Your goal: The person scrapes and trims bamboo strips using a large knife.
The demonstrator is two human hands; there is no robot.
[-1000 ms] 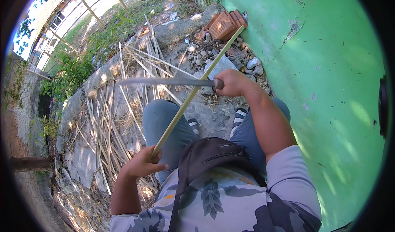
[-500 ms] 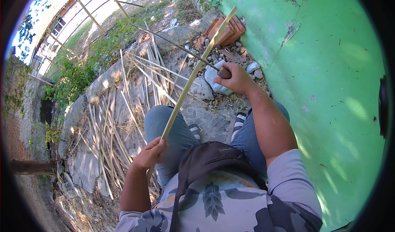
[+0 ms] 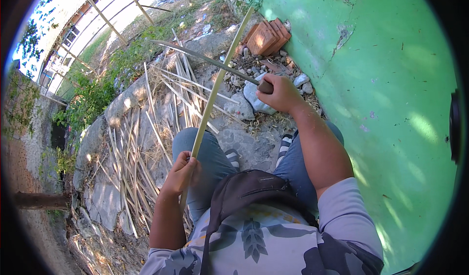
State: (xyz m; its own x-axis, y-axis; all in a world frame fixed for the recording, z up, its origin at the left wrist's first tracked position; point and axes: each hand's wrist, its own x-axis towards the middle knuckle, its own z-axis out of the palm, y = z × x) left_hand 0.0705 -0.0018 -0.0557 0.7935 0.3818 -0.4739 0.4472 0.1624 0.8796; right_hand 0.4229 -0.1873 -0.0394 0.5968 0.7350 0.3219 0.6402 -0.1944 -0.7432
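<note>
We've got both hands loaded. Left hand (image 3: 181,171): fingers closed around the lower part of a long pale strip (image 3: 210,104), just beside our left knee. The strip runs up and away from us, slightly to the right, with its far end in front of the stacked orange tiles' left side; a short tail sticks out below the fist. Right hand (image 3: 282,93): clenched on the dark handle of a long-bladed knife (image 3: 200,57), blade pointing up-left. Blade and strip cross partway along both; can't tell if they're actually touching. Below the knife handle there's a big whitish rock (image 3: 259,99) among smaller stones, with the orange tiles (image 3: 266,38) beyond. Loose pile of similar strips (image 3: 128,170) sits on the rough ground to our left. Green wall (image 3: 391,104) on our right. Black bag (image 3: 259,189) across our lap, striped sandals (image 3: 285,148) on our feet.
</note>
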